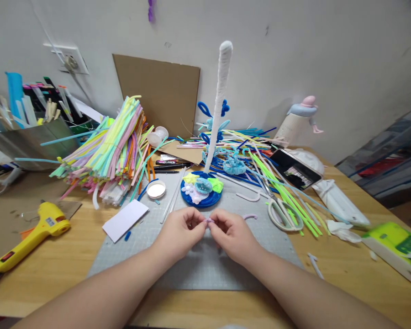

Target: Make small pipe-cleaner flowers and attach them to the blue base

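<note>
My left hand [187, 227] and my right hand [230, 230] meet above the grey cutting mat [137, 265]. Both are closed in a pinch on a small pale purple pipe cleaner piece [209, 220], mostly covered by the fingertips. Just beyond them stands a round blue base [210, 200] bearing yellow, white, light blue and green fuzzy shapes. From it rises a tall white wrapped stem [221, 91], leaning slightly right, with blue loops beside it. A bent light purple pipe cleaner [250, 216] lies right of my right hand.
Scissors [284, 214] and green pipe cleaners [277, 178] lie to the right, near a phone [296, 169]. At left are a yellow glue gun [30, 240], a white card [125, 220] and a large pipe cleaner bundle [109, 141]. Cardboard [157, 91] leans on the wall.
</note>
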`<state>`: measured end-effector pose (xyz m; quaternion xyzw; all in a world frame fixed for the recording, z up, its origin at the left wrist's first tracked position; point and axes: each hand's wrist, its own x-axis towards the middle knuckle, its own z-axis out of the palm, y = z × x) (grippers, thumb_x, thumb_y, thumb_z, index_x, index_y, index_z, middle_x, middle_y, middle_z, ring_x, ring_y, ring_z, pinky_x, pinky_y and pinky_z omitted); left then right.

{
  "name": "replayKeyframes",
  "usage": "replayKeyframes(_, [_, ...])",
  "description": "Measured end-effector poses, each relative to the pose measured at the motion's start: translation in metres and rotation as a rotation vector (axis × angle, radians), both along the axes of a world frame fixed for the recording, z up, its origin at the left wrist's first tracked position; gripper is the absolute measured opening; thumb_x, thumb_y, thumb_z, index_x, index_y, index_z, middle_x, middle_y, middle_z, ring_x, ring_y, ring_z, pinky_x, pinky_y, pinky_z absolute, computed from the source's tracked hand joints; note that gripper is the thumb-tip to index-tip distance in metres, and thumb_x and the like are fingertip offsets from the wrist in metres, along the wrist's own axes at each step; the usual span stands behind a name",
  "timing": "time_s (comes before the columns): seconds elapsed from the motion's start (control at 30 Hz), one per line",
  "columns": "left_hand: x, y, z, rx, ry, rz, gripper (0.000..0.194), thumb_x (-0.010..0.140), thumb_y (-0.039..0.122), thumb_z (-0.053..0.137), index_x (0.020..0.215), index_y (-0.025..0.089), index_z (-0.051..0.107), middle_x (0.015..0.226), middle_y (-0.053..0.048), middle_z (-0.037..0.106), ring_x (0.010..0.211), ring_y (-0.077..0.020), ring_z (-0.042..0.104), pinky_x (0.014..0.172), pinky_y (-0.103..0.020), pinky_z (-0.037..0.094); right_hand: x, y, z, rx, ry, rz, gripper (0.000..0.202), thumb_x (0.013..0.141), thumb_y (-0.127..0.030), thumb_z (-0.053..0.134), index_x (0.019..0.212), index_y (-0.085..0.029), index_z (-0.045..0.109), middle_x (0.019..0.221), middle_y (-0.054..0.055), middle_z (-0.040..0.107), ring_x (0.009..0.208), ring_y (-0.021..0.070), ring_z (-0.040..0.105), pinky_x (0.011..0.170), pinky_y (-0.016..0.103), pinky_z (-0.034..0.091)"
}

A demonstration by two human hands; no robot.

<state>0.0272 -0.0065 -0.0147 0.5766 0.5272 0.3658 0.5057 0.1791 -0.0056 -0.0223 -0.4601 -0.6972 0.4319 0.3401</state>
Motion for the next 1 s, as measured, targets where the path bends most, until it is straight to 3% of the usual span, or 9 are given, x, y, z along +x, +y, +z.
replayKeyframes(0.17, [-0.0004,-0.0003,-0.0046,0.016,0.054,-0.021,0.010,0.067,0.023,0.057,0.062,0.015,0.056,0.056,0.001,0.056,0.050,-0.0088,0.047,0.047,-0.019,0.034,-0.0008,-0.0039,0.0022,0.184,-0.180,-0.023,0.016,0.075,-0.013,0.046,0.061,-0.017,0.049,0.055,-0.004,0.044,0.053,0.0093,0.040,0.049,0.020,0.029])
replayKeyframes(0.27, [0.0024,-0.0006,-0.0029,-0.008,0.043,-0.003,0.010,0.065,0.021,0.056,0.058,0.016,0.054,0.050,0.003,0.053,0.046,-0.0080,0.045,0.044,-0.018,0.032,-0.0017,-0.0061,0.0034,0.215,-0.211,-0.036,0.017,0.075,-0.013,0.047,0.059,-0.018,0.047,0.055,-0.004,0.043,0.053,0.0093,0.039,0.050,0.021,0.028])
replayKeyframes(0.33, [0.0046,-0.0005,-0.0007,-0.039,0.017,0.011,0.011,0.065,0.022,0.057,0.057,0.016,0.052,0.048,0.004,0.051,0.044,-0.0078,0.045,0.043,-0.018,0.032,-0.0022,-0.0059,0.0031,0.143,-0.149,-0.056,0.016,0.076,-0.016,0.047,0.060,-0.018,0.046,0.054,-0.004,0.042,0.051,0.0090,0.039,0.047,0.020,0.029])
replayKeyframes(0.47, [0.0064,0.0007,0.0029,-0.144,-0.136,0.020,0.019,0.068,0.030,0.059,0.061,0.016,0.049,0.047,0.005,0.051,0.038,-0.0067,0.044,0.040,-0.018,0.033,-0.0016,-0.0017,0.0006,-0.153,0.122,-0.057,0.014,0.082,-0.029,0.044,0.073,-0.019,0.047,0.055,-0.006,0.045,0.041,0.0072,0.042,0.039,0.018,0.030])
replayKeyframes(0.57, [0.0051,0.0016,0.0040,-0.176,-0.225,-0.005,0.024,0.070,0.036,0.060,0.064,0.015,0.050,0.052,0.004,0.054,0.038,-0.0054,0.043,0.039,-0.017,0.032,-0.0003,0.0016,-0.0008,-0.244,0.253,-0.045,0.016,0.083,-0.033,0.045,0.078,-0.019,0.048,0.059,-0.005,0.050,0.038,0.0062,0.045,0.036,0.017,0.030])
replayKeyframes(0.77, [0.0022,0.0016,0.0042,-0.071,-0.135,-0.038,0.024,0.074,0.038,0.058,0.072,0.015,0.055,0.056,0.004,0.052,0.044,-0.0057,0.044,0.042,-0.017,0.034,0.0001,0.0006,-0.0004,-0.218,0.201,-0.041,0.016,0.083,-0.028,0.045,0.069,-0.018,0.046,0.048,-0.008,0.044,0.036,0.0064,0.042,0.037,0.017,0.033])
replayKeyframes(1.0, [-0.0015,0.0034,-0.0020,0.035,0.010,-0.013,0.017,0.074,0.032,0.058,0.071,0.015,0.058,0.063,0.000,0.058,0.053,-0.0084,0.049,0.048,-0.018,0.038,0.0001,-0.0004,-0.0015,-0.085,0.053,0.014,0.016,0.084,-0.024,0.043,0.071,-0.018,0.049,0.053,-0.006,0.046,0.044,0.0078,0.045,0.044,0.019,0.034])
